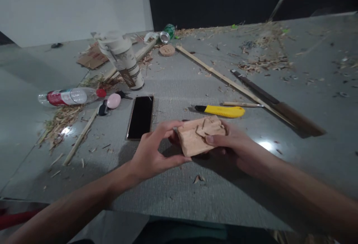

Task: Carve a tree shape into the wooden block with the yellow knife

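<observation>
A pale wooden block (195, 135) with carved cuts on its top face is held just above the grey table (179, 83), near the front middle. My left hand (155, 152) grips its left end, thumb below and fingers over the top. My right hand (233, 145) holds its right side, thumb pressed on the carved face. A yellow utility knife (222, 111) lies on the table just behind the block, touched by neither hand.
A black phone (140, 117) lies left of the block. Further off lie a plastic bottle (71, 96), stacked paper cups (124, 63), a green can (167, 33), a long wooden strip (223, 78), a dark-handled blade (275, 104) and scattered wood shavings (60, 122).
</observation>
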A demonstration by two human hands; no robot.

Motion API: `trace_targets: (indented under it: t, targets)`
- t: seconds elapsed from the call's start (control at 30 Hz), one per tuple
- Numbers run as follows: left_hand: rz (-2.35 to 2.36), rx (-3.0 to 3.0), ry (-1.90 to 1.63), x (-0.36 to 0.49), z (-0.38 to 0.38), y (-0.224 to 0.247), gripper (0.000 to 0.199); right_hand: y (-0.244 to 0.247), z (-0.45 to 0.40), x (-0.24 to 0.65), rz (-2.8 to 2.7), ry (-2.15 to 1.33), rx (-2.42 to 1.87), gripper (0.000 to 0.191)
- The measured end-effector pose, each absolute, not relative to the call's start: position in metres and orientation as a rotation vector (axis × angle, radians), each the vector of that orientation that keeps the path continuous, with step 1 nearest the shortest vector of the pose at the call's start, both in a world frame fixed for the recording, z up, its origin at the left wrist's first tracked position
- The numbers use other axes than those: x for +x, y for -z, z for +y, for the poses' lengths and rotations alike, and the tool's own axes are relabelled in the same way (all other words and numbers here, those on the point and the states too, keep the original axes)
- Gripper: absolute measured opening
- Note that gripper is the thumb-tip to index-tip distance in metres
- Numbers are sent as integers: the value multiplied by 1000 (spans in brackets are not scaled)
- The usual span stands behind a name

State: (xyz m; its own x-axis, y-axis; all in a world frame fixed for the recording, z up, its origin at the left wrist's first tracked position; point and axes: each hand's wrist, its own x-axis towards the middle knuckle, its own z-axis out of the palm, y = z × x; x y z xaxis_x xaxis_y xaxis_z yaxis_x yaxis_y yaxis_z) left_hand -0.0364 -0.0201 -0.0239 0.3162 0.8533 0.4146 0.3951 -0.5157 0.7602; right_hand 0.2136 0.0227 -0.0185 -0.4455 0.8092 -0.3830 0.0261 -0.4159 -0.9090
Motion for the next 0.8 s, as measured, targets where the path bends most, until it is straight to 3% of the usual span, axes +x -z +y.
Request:
trace_targets:
  t: [0.17,0.8]
  targets:
    - [1042,2068,-1057,-39,-17,26,82,18,21,215,-1217,-1963,-1110,57]
    - [954,2207,-1052,-42,-18,26,94,27,23,223,-1278,-1952,-883,65]
